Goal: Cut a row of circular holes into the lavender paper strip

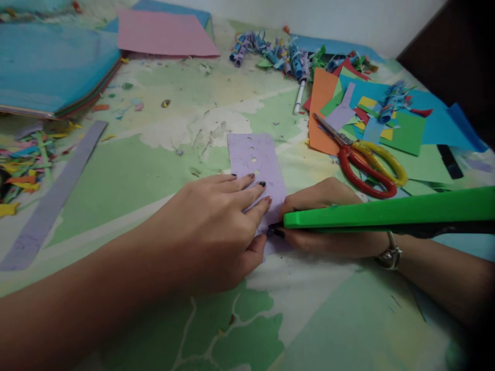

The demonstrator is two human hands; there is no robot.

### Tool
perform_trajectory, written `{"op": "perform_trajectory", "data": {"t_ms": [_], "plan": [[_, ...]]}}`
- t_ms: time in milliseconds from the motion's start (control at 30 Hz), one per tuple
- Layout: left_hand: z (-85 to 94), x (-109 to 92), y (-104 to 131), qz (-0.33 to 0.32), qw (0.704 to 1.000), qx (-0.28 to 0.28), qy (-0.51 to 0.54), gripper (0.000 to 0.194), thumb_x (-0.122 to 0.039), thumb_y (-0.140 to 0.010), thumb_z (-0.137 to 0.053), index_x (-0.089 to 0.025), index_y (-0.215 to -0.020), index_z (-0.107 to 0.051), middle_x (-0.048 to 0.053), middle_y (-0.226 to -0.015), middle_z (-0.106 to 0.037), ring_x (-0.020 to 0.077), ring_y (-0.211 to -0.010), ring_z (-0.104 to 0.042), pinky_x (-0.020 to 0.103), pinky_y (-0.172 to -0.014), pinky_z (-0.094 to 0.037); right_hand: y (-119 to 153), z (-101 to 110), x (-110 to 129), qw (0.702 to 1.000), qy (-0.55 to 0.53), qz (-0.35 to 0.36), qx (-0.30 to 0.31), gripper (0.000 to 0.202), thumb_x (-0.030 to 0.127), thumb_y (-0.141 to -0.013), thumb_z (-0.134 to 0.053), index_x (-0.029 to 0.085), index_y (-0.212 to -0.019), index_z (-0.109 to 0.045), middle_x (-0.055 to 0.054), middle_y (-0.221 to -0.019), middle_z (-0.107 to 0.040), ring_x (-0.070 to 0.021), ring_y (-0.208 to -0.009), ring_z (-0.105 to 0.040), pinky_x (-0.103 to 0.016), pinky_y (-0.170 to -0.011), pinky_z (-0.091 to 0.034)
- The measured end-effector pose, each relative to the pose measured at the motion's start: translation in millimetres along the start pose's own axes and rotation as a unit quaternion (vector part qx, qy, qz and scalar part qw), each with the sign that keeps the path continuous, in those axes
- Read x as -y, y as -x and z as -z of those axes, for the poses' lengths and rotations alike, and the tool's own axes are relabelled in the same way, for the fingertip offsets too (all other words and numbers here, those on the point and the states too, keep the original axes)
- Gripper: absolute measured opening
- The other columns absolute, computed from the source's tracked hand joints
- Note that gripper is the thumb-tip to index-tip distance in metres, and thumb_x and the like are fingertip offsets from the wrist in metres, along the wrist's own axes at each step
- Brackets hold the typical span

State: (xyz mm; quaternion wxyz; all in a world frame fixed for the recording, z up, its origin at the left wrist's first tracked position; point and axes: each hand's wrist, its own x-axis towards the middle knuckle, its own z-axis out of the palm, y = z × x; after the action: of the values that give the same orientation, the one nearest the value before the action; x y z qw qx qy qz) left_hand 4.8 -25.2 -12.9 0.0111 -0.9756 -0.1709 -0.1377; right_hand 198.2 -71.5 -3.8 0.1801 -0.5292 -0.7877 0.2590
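Observation:
A strip of purple paper [253,149] with a row of small holes near its far end lies on the tablecloth. My left hand [220,226] rests flat on its middle, fingers stretched out over it. From the right, my right hand [325,206] is closed around a long green tool [386,210] with a dark underside and a narrow black tip. This tip meets the paper's near right part, close to my left thumb. What kind of tool it is cannot be made out, and the near end of the paper is partly covered by my hands.
Red-and-yellow-handled scissors [367,165] lie on coloured paper sheets at right. A white marker [299,97] sits near curled paper pieces [270,51]. At left are a purple strip [58,190], paper scraps [34,159], a blue-topped paper stack [54,67] and a pink sheet [166,33].

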Motion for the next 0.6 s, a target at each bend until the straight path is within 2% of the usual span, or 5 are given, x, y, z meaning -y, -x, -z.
{"op": "perform_trajectory", "data": {"t_ms": [100, 333, 600], "plan": [[1.1, 0.4, 0.7, 0.002, 1.000, 0.002, 0.001, 0.043, -0.030, -0.083, -0.047, -0.009, -0.116, -0.065, 0.016, -0.118, -0.064, 0.0320, -0.110, -0.060, 0.049, -0.096, -0.048, -0.1, 0.5, -2.7, 1.000, -0.014, 0.011, 0.007, 0.015, 0.020, -0.071, -0.056, 0.014, -0.067, -0.069, 0.001, -0.052, -0.056, -0.0061, -0.046, -0.041, -0.018, -0.041, -0.033], [0.2, 0.2, 1.1, 0.001, 1.000, 0.008, 0.004, 0.043, -0.030, -0.084, -0.045, -0.008, -0.116, -0.064, 0.016, -0.118, -0.064, 0.0316, -0.112, -0.060, 0.048, -0.097, -0.048, 0.6, -0.7, -2.0, 1.000, -0.003, -0.010, -0.017, 0.016, 0.020, -0.070, -0.056, 0.014, -0.062, -0.068, 0.003, -0.047, -0.050, -0.0060, -0.043, -0.036, -0.019, -0.039, -0.029], [0.9, 0.1, 2.4, 0.005, 1.000, 0.014, 0.005, 0.043, -0.030, -0.085, -0.044, -0.008, -0.117, -0.064, 0.016, -0.118, -0.064, 0.0313, -0.112, -0.060, 0.048, -0.098, -0.047, -1.1, -3.4, 2.8, 0.996, 0.075, 0.018, -0.038, 0.016, 0.012, -0.068, -0.053, 0.014, -0.059, -0.067, 0.003, -0.046, -0.049, -0.0055, -0.046, -0.037, -0.017, -0.043, -0.031]]}}
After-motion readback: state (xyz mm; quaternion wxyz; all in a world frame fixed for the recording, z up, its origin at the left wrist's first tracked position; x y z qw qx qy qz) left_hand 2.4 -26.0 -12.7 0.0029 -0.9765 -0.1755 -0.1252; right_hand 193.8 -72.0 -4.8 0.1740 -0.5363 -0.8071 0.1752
